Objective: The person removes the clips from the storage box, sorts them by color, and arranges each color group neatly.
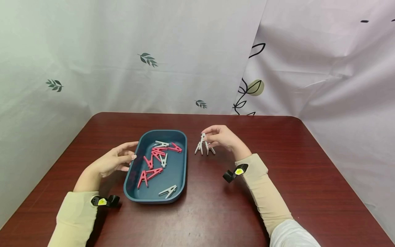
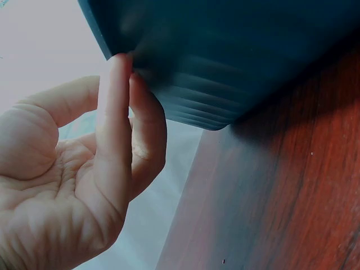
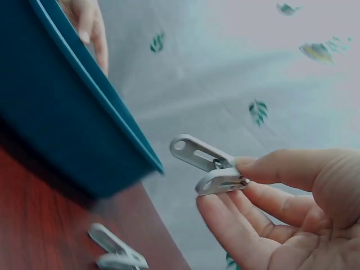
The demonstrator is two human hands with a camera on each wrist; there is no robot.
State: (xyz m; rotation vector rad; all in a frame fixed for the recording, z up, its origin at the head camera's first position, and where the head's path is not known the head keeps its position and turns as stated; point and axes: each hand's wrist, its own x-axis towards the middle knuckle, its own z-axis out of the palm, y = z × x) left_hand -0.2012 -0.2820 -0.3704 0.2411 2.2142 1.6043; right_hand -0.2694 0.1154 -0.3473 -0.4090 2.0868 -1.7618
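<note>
A blue plastic bin (image 1: 170, 171) holds several red clothespins (image 1: 150, 161) and white clothespins (image 1: 168, 191). My left hand (image 1: 112, 160) is at its left side, thumb at the rim and fingertips against the outer wall (image 2: 197, 73); the contact is partly hidden. To the right of the bin, my right hand (image 1: 223, 138) pinches a white clothespin (image 3: 205, 160) between thumb and fingers, above the table. Below that hand, white clothespins (image 1: 211, 149) rest on the tabletop; one more white clothespin (image 3: 117, 247) shows low in the right wrist view.
The dark red wooden table (image 1: 277, 192) reaches back to a pale curtain (image 1: 185, 41) with leaf prints. A black wrist camera (image 1: 106, 201) is strapped on the left sleeve, another black camera (image 1: 235, 173) on the right one.
</note>
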